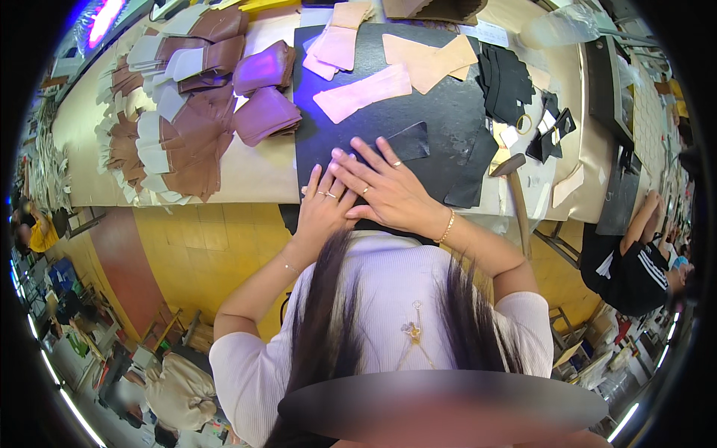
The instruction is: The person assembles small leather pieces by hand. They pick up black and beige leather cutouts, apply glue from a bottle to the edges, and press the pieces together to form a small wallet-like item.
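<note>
My left hand [326, 203] lies flat near the front edge of a black mat [441, 112], fingers stretched out. Partly over its fingers rests my right hand [388, 188], also flat with the fingers spread. Whether anything lies beneath the palms is hidden. Just beyond my right fingertips is a small black leather-like piece [411, 140], hard to tell from the mat. Farther back on the mat lie a pale strap-shaped piece [363, 92], some tan pieces [426, 63] and a few pinkish pieces [336, 45].
Stacks of brown and white pieces [198, 142] fill the table's left side, with folded brown stacks [265, 116] beside the mat. To the right are black pieces [504, 82], a hammer [514, 179] and a yellow ring [524, 124]. Another person [631, 261] sits at far right.
</note>
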Available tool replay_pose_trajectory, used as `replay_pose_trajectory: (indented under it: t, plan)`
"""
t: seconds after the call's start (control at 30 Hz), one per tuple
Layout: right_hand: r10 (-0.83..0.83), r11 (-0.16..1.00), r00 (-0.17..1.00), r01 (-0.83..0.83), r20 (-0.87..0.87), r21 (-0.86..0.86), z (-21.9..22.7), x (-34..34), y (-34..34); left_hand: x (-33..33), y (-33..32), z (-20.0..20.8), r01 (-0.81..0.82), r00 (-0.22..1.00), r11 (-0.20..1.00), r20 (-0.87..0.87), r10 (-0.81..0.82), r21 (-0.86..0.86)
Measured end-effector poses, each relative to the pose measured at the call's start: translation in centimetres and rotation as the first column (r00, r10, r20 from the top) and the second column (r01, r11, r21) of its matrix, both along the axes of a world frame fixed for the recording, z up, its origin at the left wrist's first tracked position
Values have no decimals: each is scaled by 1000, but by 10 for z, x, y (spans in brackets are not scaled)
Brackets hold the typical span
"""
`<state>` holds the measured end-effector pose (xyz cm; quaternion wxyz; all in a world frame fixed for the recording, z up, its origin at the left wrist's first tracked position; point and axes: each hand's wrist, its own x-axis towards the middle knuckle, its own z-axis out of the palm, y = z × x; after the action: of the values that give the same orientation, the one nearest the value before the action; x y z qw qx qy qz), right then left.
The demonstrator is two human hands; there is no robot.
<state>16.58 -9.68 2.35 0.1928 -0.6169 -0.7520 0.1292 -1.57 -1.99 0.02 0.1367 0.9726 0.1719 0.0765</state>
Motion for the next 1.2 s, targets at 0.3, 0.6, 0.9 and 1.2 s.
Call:
replay_pose_trajectory:
  t: [0.3, 0.6, 0.9, 1.2]
  plan:
    - [-132, 983, 961, 159, 242, -94, -10, 59, -22, -8, 1, -12, 23, 1000, 1000, 7, -23, -7]
    - [-498, 839, 747, 543, 440, 29, 12, 95, -46, -2, 7, -6, 18, 999, 996, 31, -15, -89]
    - [-906, 423, 408, 885, 114, 192, -20, 188, -42, 3, 26, 21, 109, 989, 988, -84, -118, -110]
    - [-944, 309, 305, 951, -125, -14, -28, 196, -36, 61, 36, 19, 96, 984, 980, 168, -67, -173]
